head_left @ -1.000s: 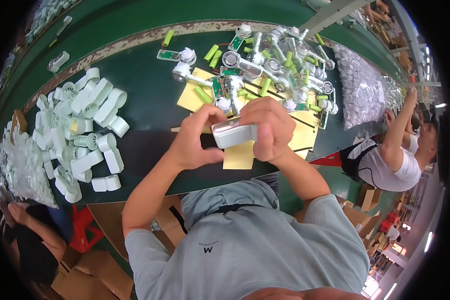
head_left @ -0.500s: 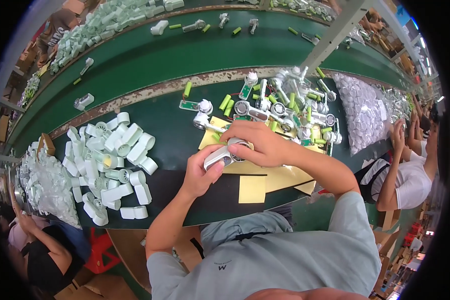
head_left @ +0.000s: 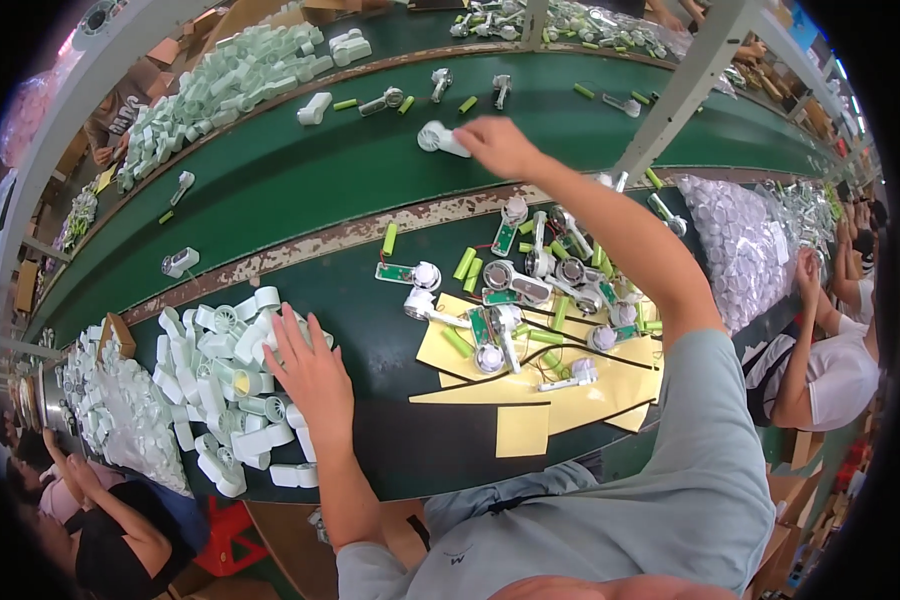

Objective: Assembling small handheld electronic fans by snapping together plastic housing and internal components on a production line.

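Observation:
Over the green conveyor belt (head_left: 300, 190), my right hand (head_left: 502, 147) pinches the handle end of a white handheld fan (head_left: 438, 138); its round head points left. My left hand (head_left: 312, 370) is spread, fingers apart, over the right side of a heap of pale mint plastic fan housings (head_left: 268, 440). Whether its fingertips touch a housing is hard to tell. Between my arms, fan motors wired to green circuit boards (head_left: 481, 325) and green battery cells (head_left: 465, 263) lie jumbled on yellow sheets (head_left: 450, 350).
A bag of white round parts (head_left: 735, 250) stands to the right, and a bag of pale housings (head_left: 130, 400) to the left. A metal post (head_left: 670, 100) rises beyond my right arm. Fan parts and cells dot the belt. Co-workers (head_left: 820, 370) sit on both sides.
My right hand has carried the white fan from in front of me out to the belt. My left hand has let go of it and moved left to the housings, opening its fingers.

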{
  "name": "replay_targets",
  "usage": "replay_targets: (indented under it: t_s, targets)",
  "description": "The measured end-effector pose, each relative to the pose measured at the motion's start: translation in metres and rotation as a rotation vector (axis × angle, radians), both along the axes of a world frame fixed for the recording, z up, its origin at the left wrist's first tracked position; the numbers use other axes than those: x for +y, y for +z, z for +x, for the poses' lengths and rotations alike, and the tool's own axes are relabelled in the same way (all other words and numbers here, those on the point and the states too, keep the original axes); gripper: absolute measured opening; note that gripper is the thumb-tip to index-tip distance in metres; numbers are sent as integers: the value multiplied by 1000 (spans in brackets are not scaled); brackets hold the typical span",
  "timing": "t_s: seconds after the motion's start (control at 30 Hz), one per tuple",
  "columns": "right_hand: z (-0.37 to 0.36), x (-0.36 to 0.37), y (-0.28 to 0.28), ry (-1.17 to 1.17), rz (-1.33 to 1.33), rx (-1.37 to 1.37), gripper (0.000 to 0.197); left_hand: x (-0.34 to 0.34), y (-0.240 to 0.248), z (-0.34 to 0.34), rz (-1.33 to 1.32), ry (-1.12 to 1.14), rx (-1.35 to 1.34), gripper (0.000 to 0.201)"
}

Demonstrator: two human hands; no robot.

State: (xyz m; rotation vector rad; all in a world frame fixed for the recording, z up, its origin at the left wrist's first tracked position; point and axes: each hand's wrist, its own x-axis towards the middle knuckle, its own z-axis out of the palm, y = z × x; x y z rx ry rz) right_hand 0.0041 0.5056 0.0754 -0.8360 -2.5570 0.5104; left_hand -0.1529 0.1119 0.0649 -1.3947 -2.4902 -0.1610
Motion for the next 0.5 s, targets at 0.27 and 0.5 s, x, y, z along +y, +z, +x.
replay_targets:
  t_s: [0.27,0.5]
  targets:
    - [11,123,-66,-215,721,-273,36,10,-1,-5,69,-43,-34,37]
    - [45,109,-34,-78,704,-416,19,0,-2,-8,152,-38,-62,32]
